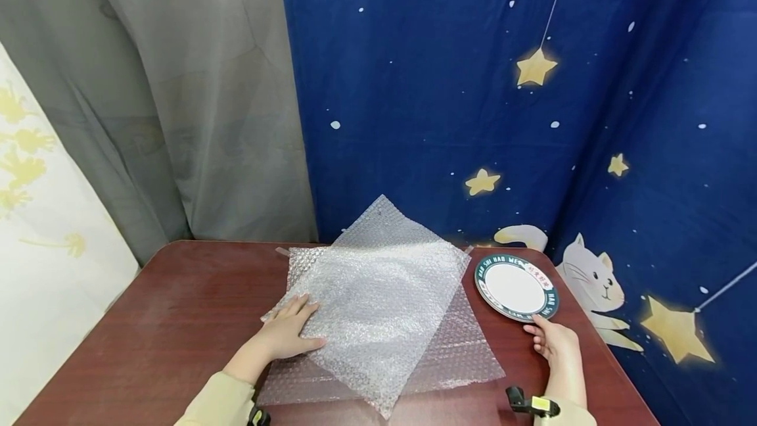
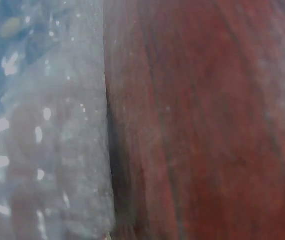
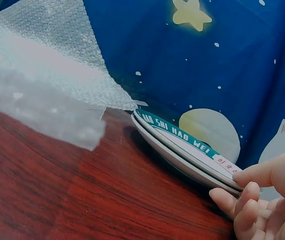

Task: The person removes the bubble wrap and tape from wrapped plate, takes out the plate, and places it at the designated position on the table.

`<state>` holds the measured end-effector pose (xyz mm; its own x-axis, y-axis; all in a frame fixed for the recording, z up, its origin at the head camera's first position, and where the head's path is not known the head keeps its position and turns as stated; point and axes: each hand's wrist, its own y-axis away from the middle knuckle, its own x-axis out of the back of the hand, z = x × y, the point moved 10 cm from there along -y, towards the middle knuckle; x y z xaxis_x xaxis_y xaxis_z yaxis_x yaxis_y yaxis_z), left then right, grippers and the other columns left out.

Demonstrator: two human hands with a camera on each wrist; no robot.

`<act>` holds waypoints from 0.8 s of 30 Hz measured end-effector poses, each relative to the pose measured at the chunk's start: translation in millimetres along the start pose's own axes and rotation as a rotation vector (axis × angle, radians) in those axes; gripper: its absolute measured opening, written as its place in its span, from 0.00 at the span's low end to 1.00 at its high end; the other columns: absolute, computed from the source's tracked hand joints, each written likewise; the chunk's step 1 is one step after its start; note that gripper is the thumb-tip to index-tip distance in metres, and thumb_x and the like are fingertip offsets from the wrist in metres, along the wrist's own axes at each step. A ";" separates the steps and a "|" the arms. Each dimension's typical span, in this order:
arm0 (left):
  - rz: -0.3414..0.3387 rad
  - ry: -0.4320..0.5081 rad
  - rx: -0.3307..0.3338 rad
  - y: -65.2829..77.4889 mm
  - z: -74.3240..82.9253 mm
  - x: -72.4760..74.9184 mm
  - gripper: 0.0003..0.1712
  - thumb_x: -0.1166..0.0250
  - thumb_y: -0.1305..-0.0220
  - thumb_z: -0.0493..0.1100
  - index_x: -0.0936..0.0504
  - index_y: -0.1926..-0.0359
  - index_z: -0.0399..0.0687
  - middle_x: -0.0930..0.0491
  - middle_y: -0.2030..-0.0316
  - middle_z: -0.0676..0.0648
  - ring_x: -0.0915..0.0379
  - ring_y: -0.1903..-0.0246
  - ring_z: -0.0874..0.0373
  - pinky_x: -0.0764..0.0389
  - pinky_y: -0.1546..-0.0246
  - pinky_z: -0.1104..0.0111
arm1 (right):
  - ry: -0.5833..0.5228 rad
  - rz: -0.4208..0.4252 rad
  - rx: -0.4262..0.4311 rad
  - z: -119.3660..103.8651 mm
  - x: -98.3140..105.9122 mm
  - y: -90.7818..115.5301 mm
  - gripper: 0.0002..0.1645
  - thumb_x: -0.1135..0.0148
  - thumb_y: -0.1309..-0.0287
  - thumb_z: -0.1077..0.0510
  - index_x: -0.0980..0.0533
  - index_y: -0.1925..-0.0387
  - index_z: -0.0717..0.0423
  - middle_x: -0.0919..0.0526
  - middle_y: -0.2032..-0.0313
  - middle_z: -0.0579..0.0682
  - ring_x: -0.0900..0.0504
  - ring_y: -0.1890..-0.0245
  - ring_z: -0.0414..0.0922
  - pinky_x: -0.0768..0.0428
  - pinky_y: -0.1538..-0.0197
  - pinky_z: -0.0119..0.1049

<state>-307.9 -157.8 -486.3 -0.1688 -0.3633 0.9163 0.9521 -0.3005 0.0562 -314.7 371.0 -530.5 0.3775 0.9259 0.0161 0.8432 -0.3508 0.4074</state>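
Two sheets of bubble wrap point(image 1: 384, 307) lie one over the other on the table, the upper turned cornerwise. My left hand point(image 1: 290, 332) rests on the left side of the upper sheet, fingers spread. At the right, my right hand point(image 1: 554, 340) pinches the near rim of a white plate point(image 1: 513, 288) with a green lettered border. In the right wrist view a second rim shows just beneath the top plate point(image 3: 182, 145), so two plates appear stacked. The right hand's fingers point(image 3: 246, 202) curl below the rim. In the left wrist view, bubble wrap point(image 2: 47, 150) fills the left side; the hand is hardly visible.
The reddish-brown wooden table point(image 1: 165, 334) has its back edge against a grey curtain point(image 1: 230, 97) and a blue star-patterned curtain point(image 1: 426, 84). Pieces of clear tape point(image 1: 282, 252) stick out at the wrap's back corners.
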 end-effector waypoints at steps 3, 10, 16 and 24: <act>-0.002 0.000 0.000 0.3 0.0 1.3 0.48 0.34 0.46 0.65 0.33 0.33 0.41 0.45 0.31 0.34 0.54 0.32 0.35 0.51 0.41 0.34 | 0.017 0.002 0.006 -0.2 -2.0 -0.1 0.17 0.47 0.32 0.55 0.28 0.57 0.69 0.18 0.82 0.45 0.26 0.87 0.34 0.24 0.78 0.25; -0.025 0.015 -0.007 -0.8 -0.5 1.0 0.48 0.34 0.45 0.64 0.34 0.33 0.40 0.45 0.31 0.33 0.54 0.32 0.34 0.51 0.42 0.33 | 0.063 -0.015 0.023 -0.9 -5.6 0.9 0.26 0.50 0.30 0.52 0.34 0.47 0.74 0.18 0.80 0.45 0.26 0.86 0.36 0.23 0.77 0.27; -0.063 -0.008 -0.028 -3.2 -2.3 2.9 0.47 0.35 0.45 0.64 0.34 0.33 0.39 0.45 0.32 0.32 0.52 0.33 0.33 0.49 0.45 0.30 | 0.143 -0.063 0.030 0.4 -10.4 3.5 0.32 0.54 0.29 0.51 0.40 0.41 0.78 0.18 0.78 0.44 0.26 0.84 0.36 0.23 0.76 0.27; -0.102 -0.011 -0.032 -3.2 -0.4 9.5 0.41 0.33 0.44 0.58 0.30 0.36 0.40 0.41 0.34 0.32 0.48 0.35 0.32 0.45 0.44 0.33 | 0.254 -0.108 0.057 0.4 -17.5 8.6 0.32 0.55 0.30 0.53 0.42 0.39 0.78 0.17 0.76 0.45 0.25 0.83 0.37 0.23 0.76 0.28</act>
<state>-312.6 -160.6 -477.9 -0.2611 -0.3195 0.9109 0.9215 -0.3636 0.1366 -313.8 351.7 -527.6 0.1820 0.9613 0.2068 0.8962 -0.2487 0.3673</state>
